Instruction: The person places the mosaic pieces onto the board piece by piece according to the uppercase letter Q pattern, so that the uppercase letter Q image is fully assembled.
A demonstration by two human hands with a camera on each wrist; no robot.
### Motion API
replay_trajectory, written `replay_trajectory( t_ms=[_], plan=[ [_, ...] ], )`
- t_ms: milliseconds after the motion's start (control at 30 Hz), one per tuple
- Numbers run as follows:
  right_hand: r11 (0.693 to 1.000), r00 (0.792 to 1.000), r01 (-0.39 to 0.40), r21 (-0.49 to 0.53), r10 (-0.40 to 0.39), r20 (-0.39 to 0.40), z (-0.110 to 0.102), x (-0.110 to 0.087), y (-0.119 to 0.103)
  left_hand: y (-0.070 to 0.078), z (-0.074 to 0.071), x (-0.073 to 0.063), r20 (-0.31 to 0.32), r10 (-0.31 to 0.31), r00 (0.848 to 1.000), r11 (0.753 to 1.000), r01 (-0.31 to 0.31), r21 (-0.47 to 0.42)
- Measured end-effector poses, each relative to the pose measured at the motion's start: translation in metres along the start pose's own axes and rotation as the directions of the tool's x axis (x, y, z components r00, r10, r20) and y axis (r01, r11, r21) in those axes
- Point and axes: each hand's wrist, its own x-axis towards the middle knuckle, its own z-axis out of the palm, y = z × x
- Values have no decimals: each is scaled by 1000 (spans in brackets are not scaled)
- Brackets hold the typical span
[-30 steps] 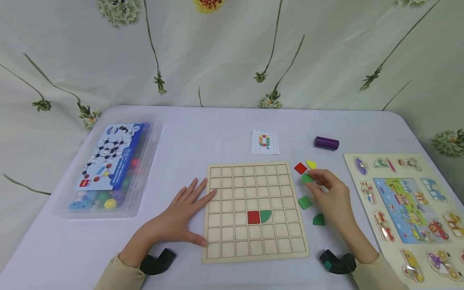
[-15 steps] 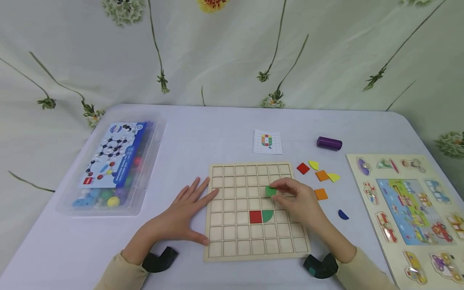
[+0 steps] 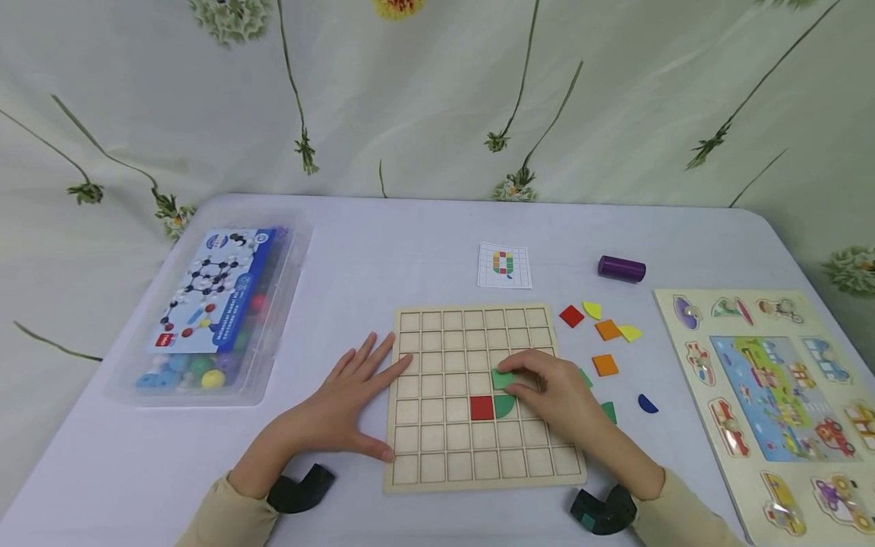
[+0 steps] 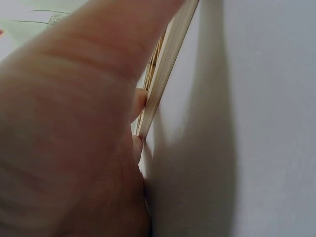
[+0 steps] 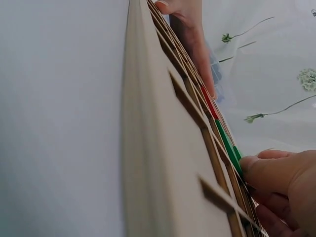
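A wooden grid board [image 3: 437, 462] lies on the white-covered table. In it sit a red square tile [image 3: 481, 408] and, right beside that, a green quarter-circle tile [image 3: 504, 406]. My right hand [image 3: 560, 395] pinches a green square tile [image 3: 502, 379] between thumb and index finger, at the cell just above the quarter-circle. The right wrist view shows the thumb [image 5: 256, 170] right at the green pieces. My left hand [image 3: 342, 410] is spread out, its thumb and index finger touching the board's left edge, fingers straight.
Red, orange, yellow, green and blue tiles, such as an orange square [image 3: 604, 365], lie right of the board. Behind are a pattern card [image 3: 504, 266] and a purple cylinder [image 3: 621, 269]. A clear box [image 3: 283, 327] stands left, a picture puzzle [image 3: 690, 410] right.
My right hand has carried the green square tile from the loose pieces leftward onto the board, then slightly nearer to the quarter-circle. The left hand stays in place.
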Motion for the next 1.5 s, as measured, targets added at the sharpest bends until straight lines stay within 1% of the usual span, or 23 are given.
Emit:
replay_trajectory(
  t_ms=[200, 433, 567, 667, 733, 800, 900, 1000, 1067, 1167, 1300, 1400, 1500],
  plan=[
    [999, 1000, 18, -35, -18, -5, 1, 0, 0, 0, -2, 2, 19, -15, 1000, 1000, 15, 3],
    [1000, 1000, -8, 0, 8, -7, 1, 0, 1, 4, -5, 2, 20, -8, 1000, 1000, 9, -27],
    [1000, 1000, -22, 17, 22, -5, 3, -3, 1, 3, -1, -2, -1, 3, 1000, 1000, -3, -29],
    [998, 999, -48, 34, 47, 13, 2, -4, 1, 1, 4, -4, 0, -2, 1000, 1000, 2, -21],
    [996, 997, -74, 40, 73, 9, -1, -4, 0, 0, 6, -5, 5, -10, 1000, 1000, 10, -18],
    [995, 995, -91, 43, 92, -24, -10, -3, 0, 0, 7, -5, 5, -13, 1000, 1000, 13, -17],
    [994, 986, -97, 41, 102, -130, -29, -1, 4, 0, 5, -3, -5, -8, 1000, 1000, 8, -10],
    [993, 970, -76, 85, 93, -225, -49, -5, 12, 0, 3, -1, -9, 2, 1000, 1000, -2, 0],
    [989, 961, -87, 116, 114, -250, -57, -12, 18, 0, 2, -1, -6, 4, 1000, 1000, -4, -3],
    [981, 956, -138, 138, 168, -239, -61, -23, 24, 0, 2, -1, 1, 2, 1000, 1000, -2, -4],
    [964, 950, -248, 96, 261, -172, -59, -35, 29, 0, 2, -1, 3, -8, 1000, 1000, 8, 1],
    [957, 950, -290, 27, 291, -117, -58, -40, 28, 0, 2, 0, 5, -14, 1000, 1000, 14, 8],
    [956, 955, -288, -62, 282, -91, -58, -41, 26, 0, 1, 0, 6, -14, 1000, 1000, 14, 12]
  ],
)
